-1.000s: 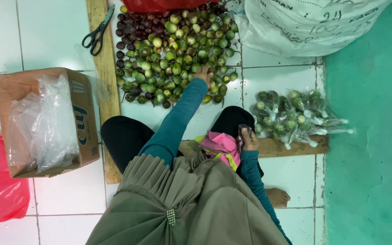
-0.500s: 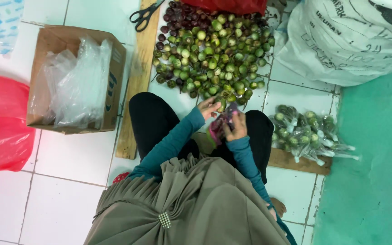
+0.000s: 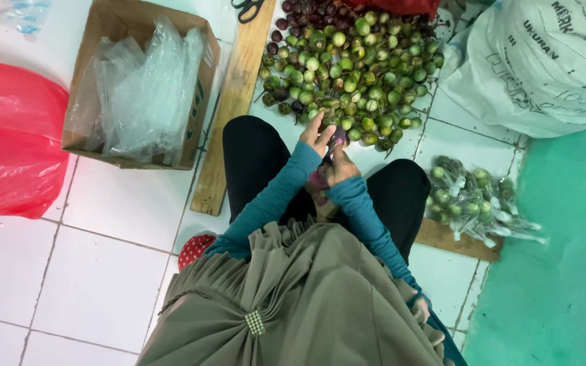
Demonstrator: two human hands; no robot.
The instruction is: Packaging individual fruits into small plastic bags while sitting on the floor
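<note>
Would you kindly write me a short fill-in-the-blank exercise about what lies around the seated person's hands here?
1. The cardboard box is filled with clear plastic ____.
2. The pile of small round fruits lies on the white-tiled ____.
3. The left hand touches the near edge of the fruit ____.
4. The filled clear packets rest partly on a wooden ____.

Missing words: bags; floor; pile; plank

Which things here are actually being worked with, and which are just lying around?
In use: left hand and right hand at the pile of small round fruits, right holding a dark fruit.
Lying about: scissors, red bag, white sack.
</note>
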